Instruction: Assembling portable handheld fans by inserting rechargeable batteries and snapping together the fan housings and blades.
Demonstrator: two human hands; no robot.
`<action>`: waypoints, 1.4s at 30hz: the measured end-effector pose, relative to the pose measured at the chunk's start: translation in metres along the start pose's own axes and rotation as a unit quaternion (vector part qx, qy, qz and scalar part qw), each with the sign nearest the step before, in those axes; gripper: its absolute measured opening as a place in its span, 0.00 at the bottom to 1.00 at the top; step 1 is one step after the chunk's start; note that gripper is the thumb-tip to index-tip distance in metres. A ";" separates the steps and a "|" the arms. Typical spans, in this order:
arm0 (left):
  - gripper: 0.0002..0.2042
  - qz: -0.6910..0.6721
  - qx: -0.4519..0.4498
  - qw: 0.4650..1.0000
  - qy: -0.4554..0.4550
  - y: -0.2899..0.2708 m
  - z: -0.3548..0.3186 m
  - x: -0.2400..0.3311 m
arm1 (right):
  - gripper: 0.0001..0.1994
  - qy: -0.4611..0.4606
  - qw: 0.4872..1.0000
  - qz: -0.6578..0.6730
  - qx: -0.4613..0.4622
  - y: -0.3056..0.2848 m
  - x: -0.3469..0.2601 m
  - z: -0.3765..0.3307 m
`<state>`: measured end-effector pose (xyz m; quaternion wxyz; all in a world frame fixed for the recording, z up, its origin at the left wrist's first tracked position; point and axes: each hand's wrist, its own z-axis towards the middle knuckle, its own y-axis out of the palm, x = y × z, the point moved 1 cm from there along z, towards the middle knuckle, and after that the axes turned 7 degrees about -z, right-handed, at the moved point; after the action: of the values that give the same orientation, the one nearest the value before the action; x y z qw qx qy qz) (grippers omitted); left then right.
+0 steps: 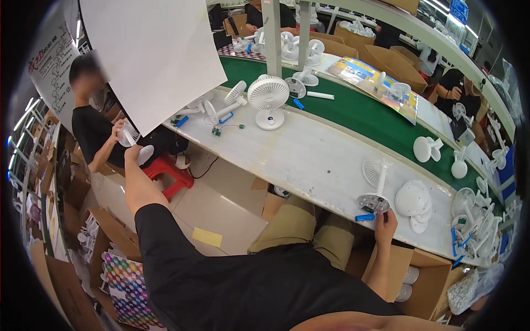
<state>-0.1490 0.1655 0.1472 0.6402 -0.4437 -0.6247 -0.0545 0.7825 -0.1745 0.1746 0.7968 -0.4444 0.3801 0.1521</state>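
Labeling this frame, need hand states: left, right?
Left hand: stretched out toward a co-worker, on a white fan part; grip cannot be told.
Right hand: closed on the fan base at the bench edge.

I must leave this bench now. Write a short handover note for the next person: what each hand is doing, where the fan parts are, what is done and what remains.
Left hand: stretched out to the left, off the bench, holding a white fan part near a seated co-worker.
Right hand: at the near edge of the white bench, on an upturned fan base with stem; a blue piece lies beside it.
Done: one assembled white fan stands on the bench.
Left: the fan base is unfinished; round white covers wait stacked to its right.
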 end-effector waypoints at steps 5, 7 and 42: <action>0.26 0.085 0.108 0.988 0.066 0.031 -0.045 0.044 | 0.06 0.028 0.999 -0.045 0.000 -0.005 0.009 -0.014; 0.30 0.149 0.188 0.963 0.122 0.043 -0.083 0.067 | 0.07 0.049 0.999 -0.016 -0.010 -0.008 0.011 -0.018; 0.12 -0.364 -0.623 0.634 0.279 0.316 -0.672 0.199 | 0.10 0.056 0.958 0.230 0.161 0.036 -0.145 0.082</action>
<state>0.5955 0.0241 0.2750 0.2835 -0.4374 -0.3448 -0.7807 0.7037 -0.0730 0.2872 0.7786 -0.2189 0.5356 0.2428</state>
